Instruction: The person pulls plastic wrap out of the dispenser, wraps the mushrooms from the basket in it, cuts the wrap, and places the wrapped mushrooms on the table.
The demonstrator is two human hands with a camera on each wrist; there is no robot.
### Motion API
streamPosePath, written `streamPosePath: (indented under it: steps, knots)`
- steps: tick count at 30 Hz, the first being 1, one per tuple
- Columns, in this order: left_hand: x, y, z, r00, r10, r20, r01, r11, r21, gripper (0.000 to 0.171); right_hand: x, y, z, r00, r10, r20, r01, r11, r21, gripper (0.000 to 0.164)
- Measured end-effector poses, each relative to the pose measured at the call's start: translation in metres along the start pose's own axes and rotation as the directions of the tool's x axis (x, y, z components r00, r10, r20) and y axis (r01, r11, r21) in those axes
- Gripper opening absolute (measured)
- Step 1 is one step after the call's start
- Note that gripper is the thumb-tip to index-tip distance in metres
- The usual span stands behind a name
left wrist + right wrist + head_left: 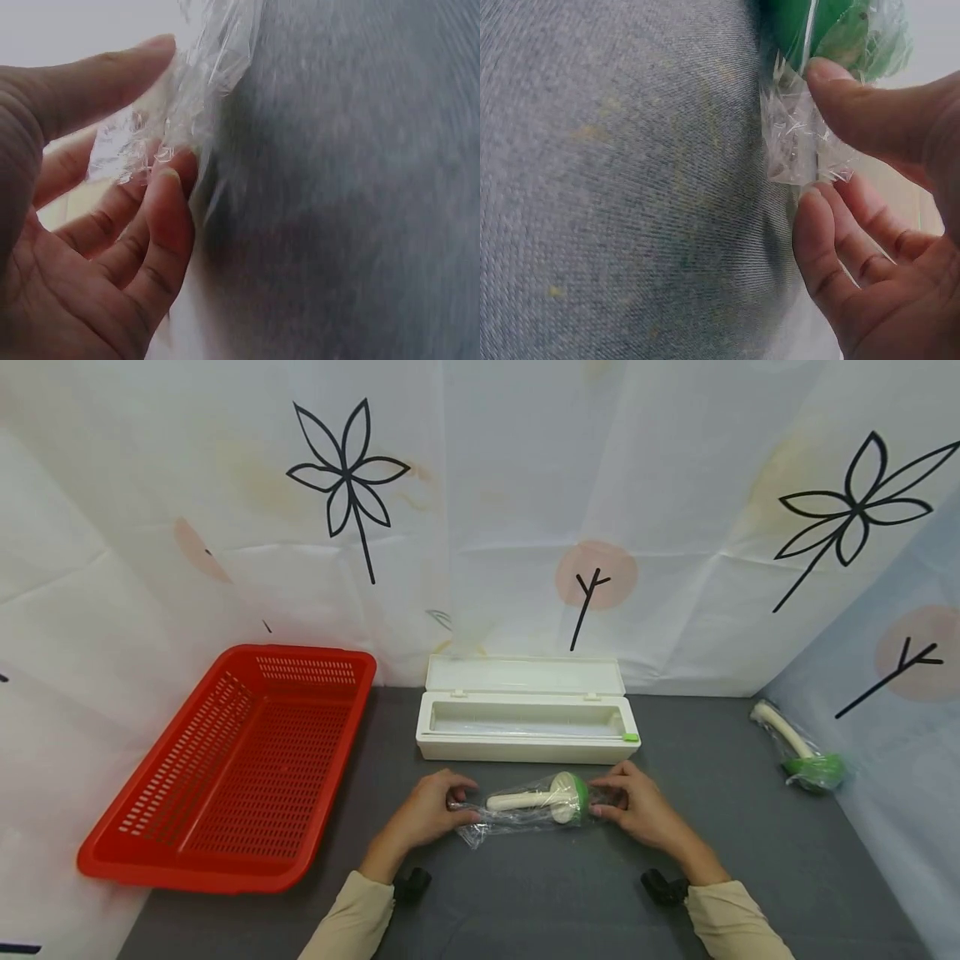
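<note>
Between my hands, over the table, lies a cream-handled utensil (pixel 519 801) with a round cream-and-green head, wrapped in clear plastic wrap (pixel 480 831). My left hand (pixel 435 803) is at the handle end, its fingers and thumb curled about the loose wrap. In the left wrist view, the crumpled wrap (pixel 199 97) runs between thumb and fingertips. My right hand (pixel 636 803) holds the wrap's other end beside the green head. The right wrist view shows the bunched wrap (pixel 799 135) between thumb and fingers, with the green head (pixel 791 26) just above.
A white plastic-wrap dispenser (pixel 495 750), lid raised, stands behind the hands with a green slider (pixel 631 737) at its right end. At left is a red perforated basket (pixel 300 864). Another wrapped green-and-cream utensil (pixel 813 770) lies at the far right beside the curtain.
</note>
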State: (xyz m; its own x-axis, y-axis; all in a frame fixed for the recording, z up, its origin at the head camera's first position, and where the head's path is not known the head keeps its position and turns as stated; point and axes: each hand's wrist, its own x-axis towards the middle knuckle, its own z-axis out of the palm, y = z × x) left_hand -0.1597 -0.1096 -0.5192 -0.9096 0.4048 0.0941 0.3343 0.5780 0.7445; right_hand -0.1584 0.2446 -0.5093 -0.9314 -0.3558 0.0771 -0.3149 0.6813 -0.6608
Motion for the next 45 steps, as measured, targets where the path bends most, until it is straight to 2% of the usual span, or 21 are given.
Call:
streamPosePath:
  steps: [5, 12, 17, 21, 23, 25, 26, 28, 30, 33, 37, 41, 45]
  knots:
    - [0.004, 0.006, 0.008, 0.998, -0.048, 0.03, 0.047, 0.998, 0.035, 0.033, 0.001, -0.002, 0.001, 1.0, 0.0, 0.007, 0.0, 1.0, 0.013, 0.028]
    - [0.005, 0.018, 0.016, 0.988, -0.152, 0.037, 0.152, 0.988, -0.003, 0.018, 0.002, -0.001, 0.007, 0.999, 0.036, -0.009, -0.036, 0.999, 0.007, 0.024]
    - [0.002, 0.022, 0.016, 0.977, -0.206, 0.053, 0.21, 0.975, -0.072, 0.019, 0.001, -0.001, 0.009, 0.999, 0.048, -0.016, -0.049, 0.999, -0.022, 0.018]
    - [0.001, 0.023, 0.014, 0.968, -0.226, 0.105, 0.245, 0.943, -0.225, 0.025, 0.001, -0.002, 0.009, 0.999, 0.047, -0.02, -0.048, 0.999, -0.016, 0.017]
    - [0.001, 0.023, 0.012, 0.97, -0.194, 0.148, 0.231, 0.926, -0.299, 0.032, 0.001, -0.002, 0.008, 0.999, 0.05, -0.016, -0.05, 0.999, -0.008, 0.016]
    - [0.001, 0.022, 0.009, 0.971, -0.133, 0.197, 0.198, 0.911, -0.361, 0.04, 0.001, -0.002, 0.007, 0.998, 0.056, -0.01, -0.056, 0.998, -0.001, 0.017]
    - [0.001, 0.021, 0.007, 0.972, -0.096, 0.214, 0.172, 0.911, -0.375, 0.045, 0.001, -0.003, 0.007, 0.998, 0.057, -0.006, -0.057, 0.998, 0.003, 0.017]
    - [0.002, 0.02, 0.006, 0.975, -0.018, 0.222, 0.1, 0.926, -0.364, 0.051, 0.002, -0.002, 0.006, 0.998, 0.063, -0.003, -0.063, 0.998, 0.003, 0.018]
    - [0.004, 0.018, 0.007, 0.98, 0.047, 0.195, 0.019, 0.947, -0.321, 0.047, 0.002, -0.002, 0.006, 0.998, 0.067, -0.004, -0.067, 0.998, 0.002, 0.018]
    - [0.009, 0.017, 0.012, 0.989, 0.115, 0.091, -0.1, 0.982, -0.158, 0.031, 0.003, -0.001, 0.006, 0.998, 0.064, -0.001, -0.064, 0.998, -0.006, 0.018]
    - [0.014, 0.018, 0.016, 0.983, 0.179, -0.032, -0.179, 0.984, 0.012, 0.021, 0.004, -0.001, 0.006, 0.999, 0.054, 0.005, -0.054, 0.999, -0.003, 0.017]
    - [0.019, 0.02, 0.019, 0.971, 0.222, -0.091, -0.221, 0.975, 0.024, 0.025, 0.004, 0.0, 0.005, 0.999, 0.041, 0.01, -0.041, 0.999, 0.006, 0.018]
    - [0.021, 0.021, 0.023, 0.977, 0.186, -0.103, -0.19, 0.981, -0.031, 0.035, 0.005, 0.001, 0.005, 1.0, 0.018, 0.01, -0.018, 1.0, 0.012, 0.017]
